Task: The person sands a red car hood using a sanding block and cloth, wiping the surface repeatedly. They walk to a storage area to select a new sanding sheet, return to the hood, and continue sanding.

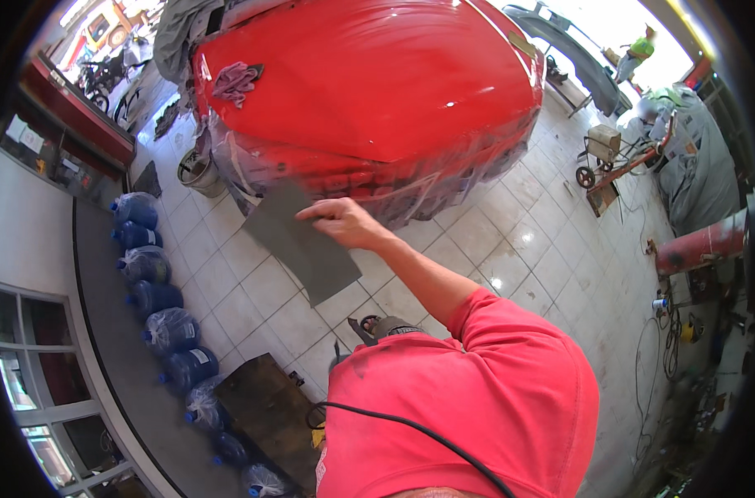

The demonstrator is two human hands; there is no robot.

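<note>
My right hand (pixel 344 224) pinches a dark grey sheet of sandpaper (pixel 298 253) by its right edge, between thumb and fingers. The sheet hangs over the tiled floor, just in front of a car with a glossy red hood (pixel 369 79). Plastic film and masking (pixel 410 195) cover the car's front below the hood. On the hood's left side lies a crumpled purple cloth (pixel 234 85), away from my hand. My left hand is not in view.
A bucket (pixel 200 176) stands at the car's left front corner. Several blue water jugs (pixel 171 332) line the left wall, near a brown board (pixel 261 407). On the right are a wheeled cart (pixel 603 148), a red cylinder (pixel 705 242) and loose cables (pixel 669 344). A person (pixel 640 50) stands far back right.
</note>
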